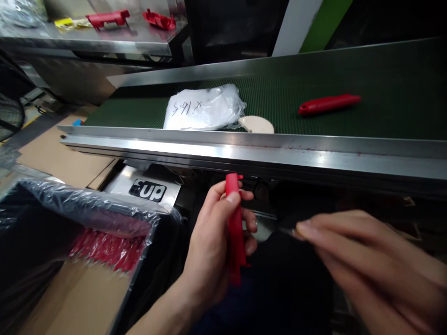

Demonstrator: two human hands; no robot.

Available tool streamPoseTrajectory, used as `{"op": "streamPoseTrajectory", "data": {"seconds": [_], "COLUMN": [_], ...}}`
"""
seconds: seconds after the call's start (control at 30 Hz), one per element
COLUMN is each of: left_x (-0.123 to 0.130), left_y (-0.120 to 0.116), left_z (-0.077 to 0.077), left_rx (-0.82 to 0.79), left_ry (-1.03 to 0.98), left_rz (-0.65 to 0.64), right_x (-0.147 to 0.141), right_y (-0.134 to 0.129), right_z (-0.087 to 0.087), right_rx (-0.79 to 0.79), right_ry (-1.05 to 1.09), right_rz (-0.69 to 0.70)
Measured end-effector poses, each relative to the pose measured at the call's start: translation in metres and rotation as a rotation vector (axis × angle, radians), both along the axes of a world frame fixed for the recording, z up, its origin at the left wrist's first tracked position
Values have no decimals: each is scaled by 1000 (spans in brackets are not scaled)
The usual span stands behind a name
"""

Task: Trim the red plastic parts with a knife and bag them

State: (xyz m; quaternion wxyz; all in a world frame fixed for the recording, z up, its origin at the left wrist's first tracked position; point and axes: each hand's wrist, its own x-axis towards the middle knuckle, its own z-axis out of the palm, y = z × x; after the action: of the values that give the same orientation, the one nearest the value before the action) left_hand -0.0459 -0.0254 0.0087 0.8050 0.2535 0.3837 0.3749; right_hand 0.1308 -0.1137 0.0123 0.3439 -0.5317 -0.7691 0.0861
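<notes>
My left hand (pixel 213 237) is closed round a long red plastic part (pixel 236 232), held upright in front of the conveyor, its thumb pressed on the upper end. Small red tabs stick out along the part's right side. To the right, my right hand (pixel 366 256) is blurred, its fingertips pinching a thin, dark, pointed tool, perhaps a blade (pixel 289 231). The tool points left toward the red part, with a gap between them. Most of its length is hidden in the fingers. Another red plastic part (pixel 330 104) lies on the green conveyor belt (pixel 279 95).
On the belt lie a clear plastic bag of white sheets (pixel 206 109) and a beige rounded piece (pixel 257 124). The conveyor's metal rail (pixel 244 148) runs just beyond my hands. At lower left stands a plastic-lined box (pixel 143 260) holding red parts. Red pieces (pixel 159 20) rest on a metal bench.
</notes>
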Motion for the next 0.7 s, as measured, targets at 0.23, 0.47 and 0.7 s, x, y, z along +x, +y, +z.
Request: {"op": "streamPoseTrajectory", "data": {"seconds": [0.23, 0.47, 0.7], "left_x": [-5, -1, -3], "left_y": [-18, -22, -22], "left_z": [6, 10, 5], "left_rx": [63, 46, 39], "left_ry": [174, 150, 139], "left_rz": [-191, -140, -226], "right_x": [2, 2, 4], "right_y": [23, 20, 21], "right_z": [6, 3, -1], "right_rx": [46, 74, 92], "right_ry": [-161, -180, -213], "right_rz": [-76, -81, -48]}}
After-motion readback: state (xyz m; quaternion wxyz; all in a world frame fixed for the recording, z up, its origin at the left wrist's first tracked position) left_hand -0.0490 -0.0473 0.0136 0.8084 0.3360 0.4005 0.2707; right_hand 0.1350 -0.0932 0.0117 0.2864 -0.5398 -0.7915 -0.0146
